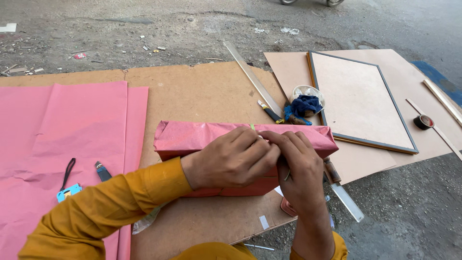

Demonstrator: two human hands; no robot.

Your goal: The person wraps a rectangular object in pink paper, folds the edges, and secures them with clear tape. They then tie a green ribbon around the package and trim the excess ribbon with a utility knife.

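A flat package wrapped in pink paper lies across a brown board in the head view. My left hand rests on top of the package near its middle, fingers curled. My right hand meets it from the right, fingertips pinched together with the left hand's on the paper's top fold. A thin light strip pokes up between the fingers; what it is cannot be told. Both sleeves are mustard yellow.
Loose pink paper sheets cover the left. A small blue tag on a black strap and a cutter lie on them. A long ruler, a bowl with blue cloth, a framed board and a tape roll lie to the right.
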